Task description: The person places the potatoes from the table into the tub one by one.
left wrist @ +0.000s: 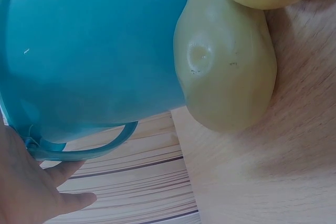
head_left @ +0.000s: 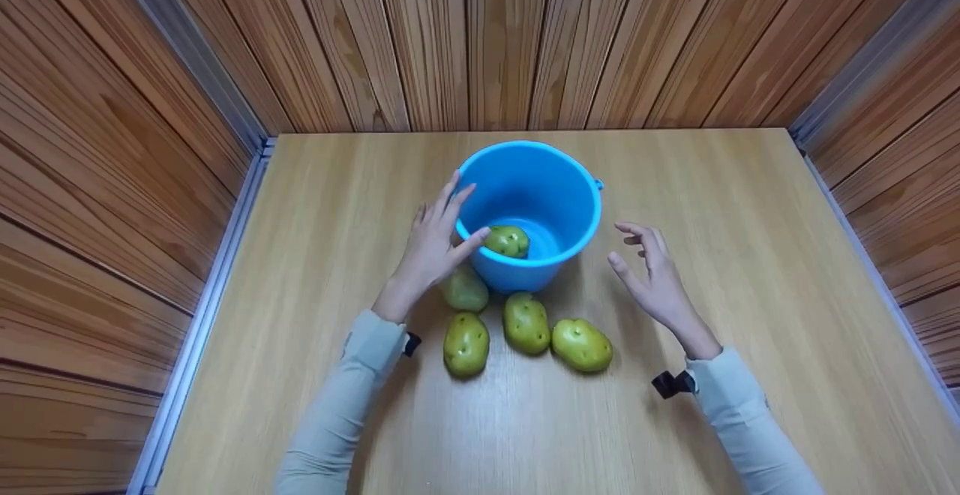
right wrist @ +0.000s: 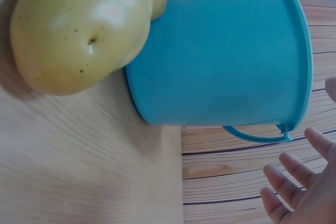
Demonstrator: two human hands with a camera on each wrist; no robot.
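Observation:
A blue bucket (head_left: pixel 517 274) stands upright towards the back of the table, with one green potato (head_left: pixel 507 241) lying inside it. My left hand (head_left: pixel 433 244) is at the bucket's left rim, its fingers spread and fairly straight and the thumb reaching over the rim. In the left wrist view those fingers overlap the bucket's handle (left wrist: pixel 100 151). To the right of the bucket, and apart from it, my right hand (head_left: pixel 656 277) hangs with loosely bent fingers around nothing. Several more potatoes lie in front of the bucket, among them a paler potato (left wrist: pixel 226 61) against its wall.
Nearest me on the table (head_left: pixel 315 270) are a left potato (head_left: pixel 466 344), a middle potato (head_left: pixel 526 323) and a right potato (head_left: pixel 582 346). Wood-plank walls (head_left: pixel 499 45) enclose the back and both sides. A metal rail (head_left: pixel 214 307) runs along the left edge.

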